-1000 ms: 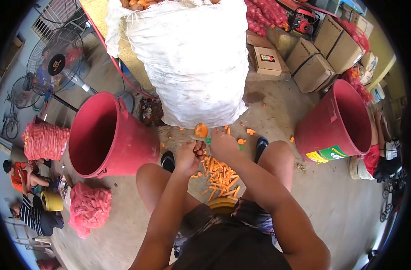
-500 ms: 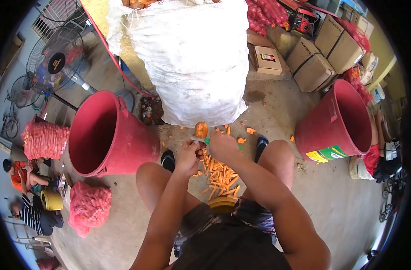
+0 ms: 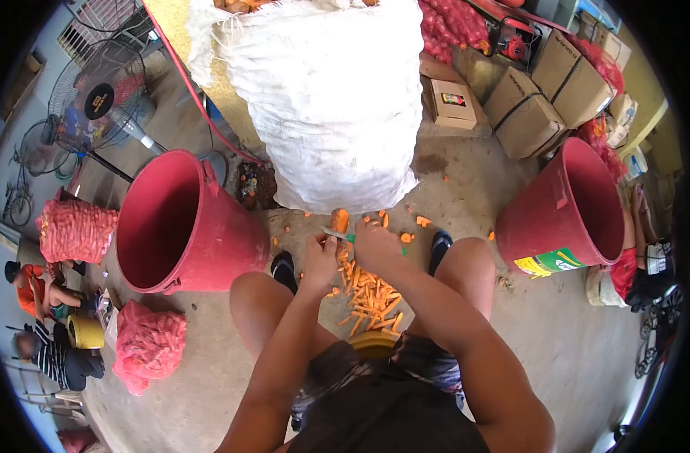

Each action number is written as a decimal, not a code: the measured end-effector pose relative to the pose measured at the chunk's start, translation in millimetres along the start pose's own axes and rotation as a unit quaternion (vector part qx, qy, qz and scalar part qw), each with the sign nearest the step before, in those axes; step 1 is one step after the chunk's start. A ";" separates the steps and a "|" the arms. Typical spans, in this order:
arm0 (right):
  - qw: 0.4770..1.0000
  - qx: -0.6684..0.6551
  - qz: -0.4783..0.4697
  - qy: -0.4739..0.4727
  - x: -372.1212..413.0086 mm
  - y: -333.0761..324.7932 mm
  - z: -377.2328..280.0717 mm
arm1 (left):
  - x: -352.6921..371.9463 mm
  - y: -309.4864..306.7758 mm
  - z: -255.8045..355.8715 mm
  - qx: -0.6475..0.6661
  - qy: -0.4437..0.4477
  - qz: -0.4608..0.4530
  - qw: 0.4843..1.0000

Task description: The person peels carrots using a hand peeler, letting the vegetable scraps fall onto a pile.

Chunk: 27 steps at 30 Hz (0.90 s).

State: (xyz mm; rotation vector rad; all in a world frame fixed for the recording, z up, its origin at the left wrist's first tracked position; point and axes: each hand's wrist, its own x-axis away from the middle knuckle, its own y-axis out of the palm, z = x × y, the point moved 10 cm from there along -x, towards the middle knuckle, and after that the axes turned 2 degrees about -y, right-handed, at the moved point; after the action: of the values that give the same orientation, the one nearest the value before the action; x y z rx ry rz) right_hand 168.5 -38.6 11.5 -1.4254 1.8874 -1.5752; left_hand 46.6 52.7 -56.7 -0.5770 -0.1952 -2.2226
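An orange root vegetable (image 3: 339,220), like a carrot or sweet potato, points up from my left hand (image 3: 319,257), whose fingers are closed round its lower end. My right hand (image 3: 376,245) is closed on a knife (image 3: 336,232) with a green handle. The blade lies across the vegetable, above my left fingers. Beneath my hands, many cut orange sticks (image 3: 371,300) lie heaped between my knees, by a yellow container rim (image 3: 373,343).
A large white sack (image 3: 330,113) stands ahead. Red bins stand at left (image 3: 216,234) and right (image 3: 541,219). Beyond are a fan (image 3: 99,101), red mesh bags (image 3: 150,343) and cardboard boxes (image 3: 522,113). Two people sit at far left; another person's legs show at far right.
The vegetable and the knife blade sit slightly lower in view, and the blade's angle has shifted a little. My hands remain close together. The whole view has shifted slightly.
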 end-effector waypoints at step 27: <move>0.998 0.023 0.061 -0.010 -20.3 -6.0 13.7 | 14.8 -3.2 39.8 0.063 0.077 0.036 0.994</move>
State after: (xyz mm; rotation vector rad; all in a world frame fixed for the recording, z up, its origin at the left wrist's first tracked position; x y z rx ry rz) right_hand 191.0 -29.3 4.8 -1.2767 1.8759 -1.5327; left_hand 49.4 57.5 -14.4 -0.3373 -0.2281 -2.1560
